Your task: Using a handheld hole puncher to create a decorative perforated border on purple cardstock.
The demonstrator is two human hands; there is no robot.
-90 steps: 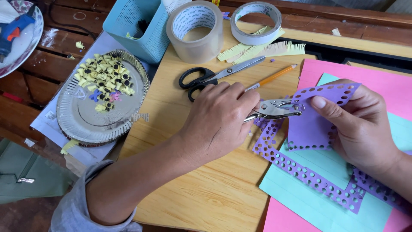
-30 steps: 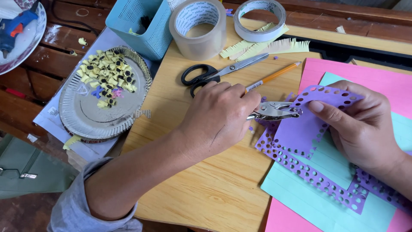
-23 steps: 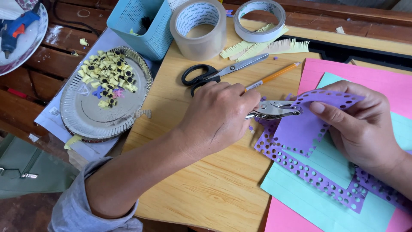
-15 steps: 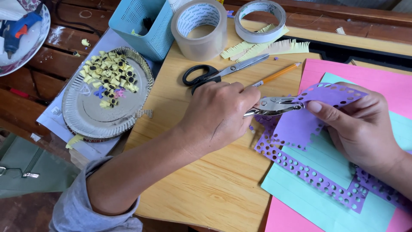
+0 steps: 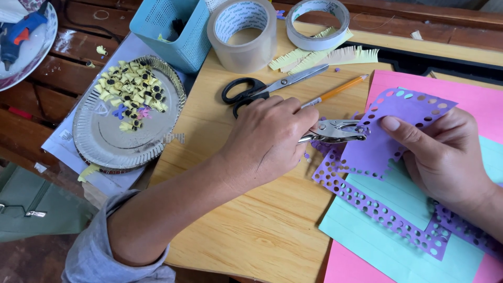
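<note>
Wooden desk (image 5: 251, 220): left hand (image 5: 272, 136) squeezes hole punch (image 5: 335, 131) on purple paper (image 5: 387, 141).

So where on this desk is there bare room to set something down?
Bare wood shows on the desk below the left hand, between the foil plate and the mint paper. It is crowded near the scissors and tape rolls.

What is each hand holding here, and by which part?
The left hand grips the metal hole punch by its handles. The right hand holds the purple paper piece by its right side.
</note>
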